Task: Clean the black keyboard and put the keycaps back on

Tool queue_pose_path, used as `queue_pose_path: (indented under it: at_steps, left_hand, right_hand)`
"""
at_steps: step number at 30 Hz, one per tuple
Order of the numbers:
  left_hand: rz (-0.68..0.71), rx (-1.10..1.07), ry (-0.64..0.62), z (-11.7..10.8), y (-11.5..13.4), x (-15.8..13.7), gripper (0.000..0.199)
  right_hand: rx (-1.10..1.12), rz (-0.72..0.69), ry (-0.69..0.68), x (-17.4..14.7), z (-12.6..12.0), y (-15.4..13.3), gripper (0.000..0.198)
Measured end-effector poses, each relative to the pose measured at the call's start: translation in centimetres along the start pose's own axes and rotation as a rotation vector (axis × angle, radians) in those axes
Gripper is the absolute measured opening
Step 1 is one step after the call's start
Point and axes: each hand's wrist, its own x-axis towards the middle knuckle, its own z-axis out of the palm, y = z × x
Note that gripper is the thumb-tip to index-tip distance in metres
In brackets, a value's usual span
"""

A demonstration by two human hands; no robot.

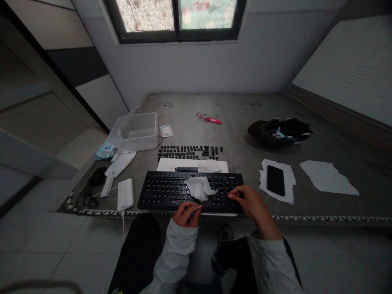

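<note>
A black keyboard [165, 191] lies before me at the bed-like surface's front edge, many of its key sockets bare. On top of it rests a crumpled white tissue [199, 188]. My left hand [186, 214] is at the keyboard's front edge, below the tissue, with its fingertips pinched together. Over the number pad at the right end, my right hand [249, 201] also has thumb and fingers closed. Whatever either pinch holds is too small to make out. Rows of loose black keycaps [179, 152] lie beyond the keyboard.
Behind the keyboard are a white sheet [165, 163] and a dark slim tool [186, 169]. Left stand a clear plastic bin [134, 130] and a white power bank [125, 194] with a cable. Right are a phone [275, 180] on tissue, another tissue [327, 177] and a black cap [280, 132].
</note>
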Motion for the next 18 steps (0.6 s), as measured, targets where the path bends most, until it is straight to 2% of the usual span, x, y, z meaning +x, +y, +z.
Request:
queue_pose_path:
  at_steps: [7,13,18]
  left_hand:
    - [0.016,-0.013,0.024,0.00,0.01,0.27,0.014]
    - [0.016,-0.004,-0.024,-0.09,0.19,-0.04,0.015]
    - [0.092,-0.010,-0.013,-0.10,0.37,0.02,0.018]
  right_hand:
    - [0.001,-0.018,0.006,-0.20,0.30,0.27,0.014]
    - [0.034,-0.079,0.020,-0.49,0.51,0.47,0.014]
    - [0.057,-0.073,0.023,-0.50,0.67,0.65,0.015]
